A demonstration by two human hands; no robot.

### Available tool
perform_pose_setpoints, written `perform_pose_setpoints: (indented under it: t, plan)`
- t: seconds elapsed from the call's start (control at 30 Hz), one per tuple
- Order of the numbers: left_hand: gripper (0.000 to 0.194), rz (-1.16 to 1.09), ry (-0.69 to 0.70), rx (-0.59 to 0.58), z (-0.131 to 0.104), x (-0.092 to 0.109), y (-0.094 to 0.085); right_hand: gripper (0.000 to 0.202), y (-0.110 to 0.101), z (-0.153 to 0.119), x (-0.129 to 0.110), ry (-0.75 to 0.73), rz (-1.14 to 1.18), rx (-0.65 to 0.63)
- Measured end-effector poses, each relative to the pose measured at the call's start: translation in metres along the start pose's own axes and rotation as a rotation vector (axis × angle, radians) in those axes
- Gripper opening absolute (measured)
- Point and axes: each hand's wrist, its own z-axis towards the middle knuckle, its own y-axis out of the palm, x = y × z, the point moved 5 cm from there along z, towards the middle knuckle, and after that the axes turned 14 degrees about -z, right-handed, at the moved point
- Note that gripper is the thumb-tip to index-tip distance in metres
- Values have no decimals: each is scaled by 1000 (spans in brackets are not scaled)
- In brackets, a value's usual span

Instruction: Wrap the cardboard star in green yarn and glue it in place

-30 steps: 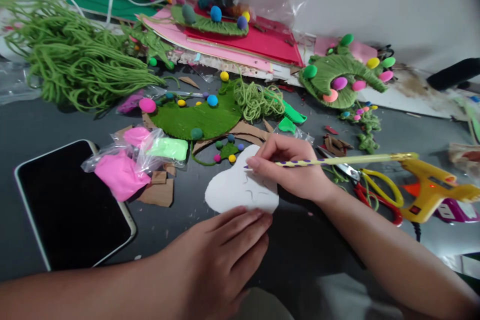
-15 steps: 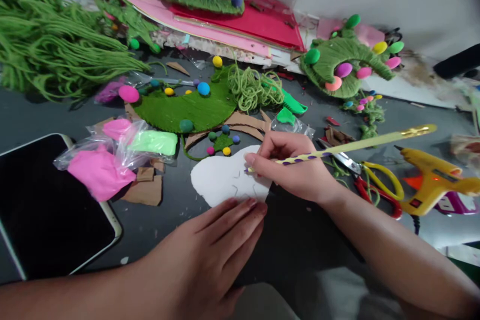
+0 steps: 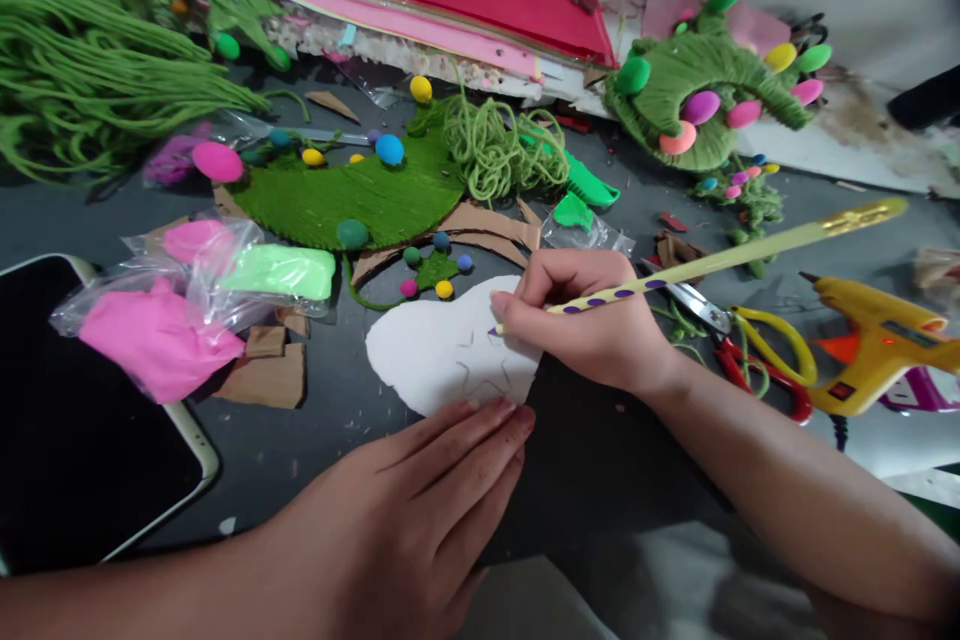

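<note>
A white paper cutout with a wavy edge (image 3: 412, 350) lies on the dark table, bearing thin pencil lines like part of a star. My right hand (image 3: 592, 320) is closed round a yellow pencil with purple spots (image 3: 720, 262), its tip on the paper near the upper lines. Flat across the lower edge of the paper, my left hand (image 3: 442, 490) rests with fingers stretched out side by side. Just beyond the paper sit a small green star with coloured balls (image 3: 435, 270) and a green yarn-wrapped crescent (image 3: 352, 200) on cardboard.
Scissors (image 3: 772, 360) and a yellow glue gun (image 3: 870, 345) lie to the right. On the left are a tablet (image 3: 82, 460), bagged pink clay (image 3: 150, 340) and light green clay (image 3: 281, 275). Green yarn (image 3: 112, 70) and a decorated wreath (image 3: 697, 90) stand farther back.
The view has shifted slightly. The pencil tip has moved a little over the paper, and more of the star-like lines show. My left hand stays flat on the paper's lower edge.
</note>
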Motion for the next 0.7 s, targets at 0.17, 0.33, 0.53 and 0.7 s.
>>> perform_pose_setpoints:
  t: [0.17, 0.33, 0.53, 0.7]
  plan:
    - [59, -11, -9, -3, 0, -1, 0, 33, -1, 0, 0, -4, -6, 20]
    - [62, -4, -3, 5, 0, -2, 3, 34, 0, 0, 0, -5, -22, -1]
    - [62, -1, -6, 4, 0, -2, 2, 33, -1, 1, 1, 7, -25, 12]
    - [63, 12, 8, -4, -2, -1, 2, 34, -4, 0, 0, 46, 16, 62]
